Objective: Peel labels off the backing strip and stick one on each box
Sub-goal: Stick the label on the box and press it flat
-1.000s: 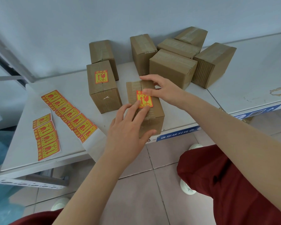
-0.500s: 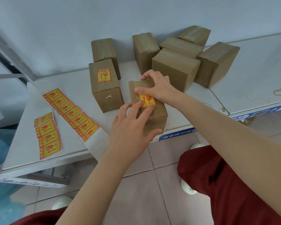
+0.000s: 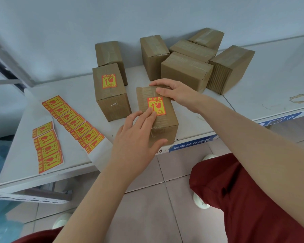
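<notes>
So left of the front box [image 3: 156, 120] the label strips [image 3: 72, 123] have plenty left, the neighbour box [image 3: 111, 95] just left of it is stickered, the left hand [image 3: 137, 137] presses the front box's label [image 3: 156, 106] down with flat fingers, the right hand [image 3: 175, 92] grips its far end, and the six boxes [image 3: 186, 71] behind it look bare.

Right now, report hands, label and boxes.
Left hand flat, fingertips pressing label onto front box. Right hand grips its far end. Second box labelled; six rear boxes show none. Nothing in the way.
</notes>
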